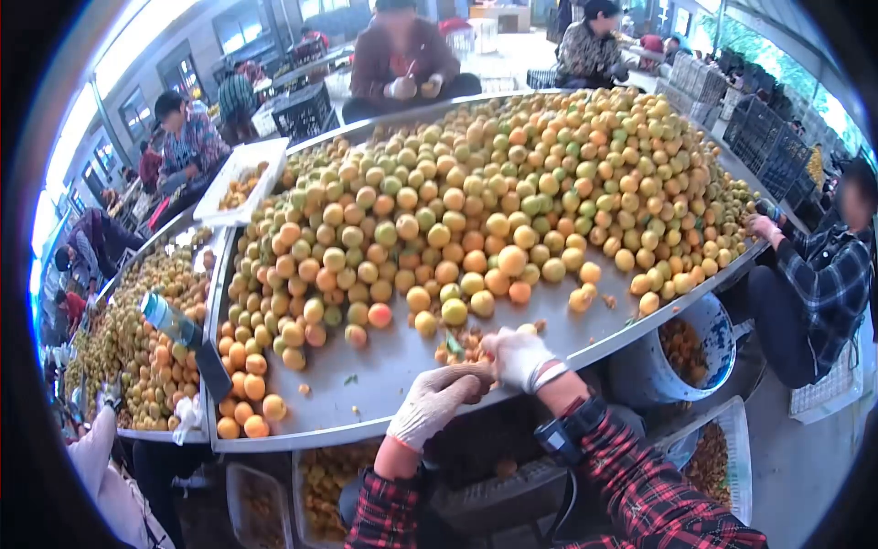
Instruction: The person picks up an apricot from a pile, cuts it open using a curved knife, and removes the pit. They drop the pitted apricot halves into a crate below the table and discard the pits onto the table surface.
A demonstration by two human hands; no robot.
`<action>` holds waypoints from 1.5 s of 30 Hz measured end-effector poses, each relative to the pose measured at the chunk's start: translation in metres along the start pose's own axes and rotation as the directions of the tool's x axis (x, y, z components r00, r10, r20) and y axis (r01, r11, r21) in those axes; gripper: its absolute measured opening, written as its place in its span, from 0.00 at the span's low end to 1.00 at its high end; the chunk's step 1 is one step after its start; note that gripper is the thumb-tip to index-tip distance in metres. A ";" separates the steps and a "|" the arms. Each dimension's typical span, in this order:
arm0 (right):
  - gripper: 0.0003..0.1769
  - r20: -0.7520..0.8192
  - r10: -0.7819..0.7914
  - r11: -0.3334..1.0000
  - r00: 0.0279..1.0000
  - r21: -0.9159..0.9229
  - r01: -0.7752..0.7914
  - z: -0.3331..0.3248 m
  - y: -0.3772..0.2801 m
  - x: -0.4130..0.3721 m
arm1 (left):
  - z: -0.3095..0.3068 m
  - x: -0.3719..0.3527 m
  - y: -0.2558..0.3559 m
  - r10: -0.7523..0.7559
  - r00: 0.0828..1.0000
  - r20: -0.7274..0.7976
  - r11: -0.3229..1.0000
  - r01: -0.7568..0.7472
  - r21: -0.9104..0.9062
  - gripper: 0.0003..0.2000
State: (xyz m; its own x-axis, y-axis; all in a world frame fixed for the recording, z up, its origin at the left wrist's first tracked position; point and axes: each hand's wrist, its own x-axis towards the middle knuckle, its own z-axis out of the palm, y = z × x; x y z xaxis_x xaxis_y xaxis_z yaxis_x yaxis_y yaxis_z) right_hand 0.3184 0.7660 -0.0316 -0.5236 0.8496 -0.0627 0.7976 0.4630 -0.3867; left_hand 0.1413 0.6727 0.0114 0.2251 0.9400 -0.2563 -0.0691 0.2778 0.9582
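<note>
no legible text or numbers anywhere

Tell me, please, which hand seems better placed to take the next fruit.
Probably the right hand: it is nearer the heaped fruit, while the left hand sits farther back.

A wide, grey, flat-topped metal table (393,362) carries a broad heap of round yellow, orange and greenish fruits (455,222). Small brownish-orange scraps (472,347) lie near its front edge, and a green leaf fragment (351,379) lies farther left.
</note>
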 end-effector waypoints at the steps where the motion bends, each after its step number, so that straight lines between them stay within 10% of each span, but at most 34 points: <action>1: 0.14 0.053 -0.017 1.000 0.998 0.003 0.017 -0.002 -0.003 0.002 | -0.002 0.003 0.001 0.020 1.000 0.010 1.000 -0.020 0.012 0.14; 7: 0.22 0.019 0.110 0.965 0.994 0.237 -0.112 -0.015 -0.017 0.004 | -0.002 0.012 -0.015 0.152 0.913 -0.378 0.984 -0.105 0.142 0.18; 10: 0.24 -0.036 0.116 0.856 0.993 0.511 -0.081 -0.018 -0.018 0.007 | 0.001 0.016 -0.020 0.365 0.863 -0.349 0.853 -0.159 0.497 0.27; 12: 0.21 0.192 0.074 0.474 0.979 0.857 -0.204 -0.021 -0.024 0.001 | 0.000 0.019 -0.016 0.360 0.884 -0.300 0.847 -0.174 0.503 0.33; 17: 0.18 0.279 0.096 0.234 0.955 0.927 -0.294 -0.029 -0.025 0.000 | -0.002 0.021 -0.007 0.417 0.903 -0.104 0.827 -0.329 0.456 0.33; 23: 0.17 0.235 0.148 0.397 0.961 0.875 -0.275 -0.048 -0.032 -0.004 | 0.003 0.026 -0.015 0.453 0.871 -0.189 0.830 -0.335 0.445 0.30; 24: 0.18 0.102 0.084 0.259 0.991 0.959 -0.120 -0.032 -0.029 -0.001 | 0.004 0.030 -0.020 0.485 0.848 -0.215 0.811 -0.343 0.474 0.30; 25: 0.17 -0.045 0.099 0.453 0.994 0.892 -0.005 0.003 -0.011 0.016 | 0.004 0.033 -0.026 0.504 0.826 -0.252 0.812 -0.354 0.463 0.27; 28: 0.16 -0.126 0.183 0.667 0.975 0.744 -0.029 -0.009 -0.023 0.006 | 0.007 0.037 -0.030 0.438 0.827 -0.353 0.891 -0.348 0.292 0.26; 30: 0.14 -0.196 0.109 0.369 0.974 0.918 0.144 -0.007 -0.014 0.004 | -0.002 0.040 -0.022 0.408 0.804 -0.434 0.909 -0.314 0.273 0.25; 32: 0.11 -0.125 -0.118 0.314 0.985 0.937 0.156 0.008 0.019 0.025 | 0.003 0.032 -0.009 0.294 0.839 -0.458 0.904 -0.400 -0.152 0.23; 33: 0.11 -0.194 -0.004 -0.129 0.981 0.973 0.192 0.025 0.030 0.026 | 0.001 0.026 -0.005 0.262 0.858 -0.441 0.849 -0.423 -0.317 0.23; 34: 0.14 -0.622 -0.218 0.426 0.752 0.633 0.647 0.036 0.040 0.040 | -0.003 0.022 -0.004 0.262 0.870 -0.417 0.825 -0.426 -0.372 0.24; 36: 0.11 -0.197 0.048 0.188 0.979 0.965 0.185 -0.029 -0.002 -0.006 | -0.007 0.027 -0.005 0.426 0.842 -0.331 0.740 -0.535 -0.408 0.29; 45: 0.12 -0.011 -0.081 0.201 0.997 0.979 0.027 -0.033 -0.045 -0.023 | -0.013 0.026 -0.006 0.475 0.842 -0.255 0.609 -0.524 -0.596 0.34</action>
State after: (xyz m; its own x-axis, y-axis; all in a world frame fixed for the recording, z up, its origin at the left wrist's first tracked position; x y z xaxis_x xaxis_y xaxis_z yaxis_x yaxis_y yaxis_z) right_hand 0.3042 0.7337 0.0181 -0.5834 0.8119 -0.0208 -0.1473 -0.1309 -0.9804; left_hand 0.1348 0.6979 -0.0031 -0.0915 0.9742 0.2064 -0.7391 -0.2053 0.6416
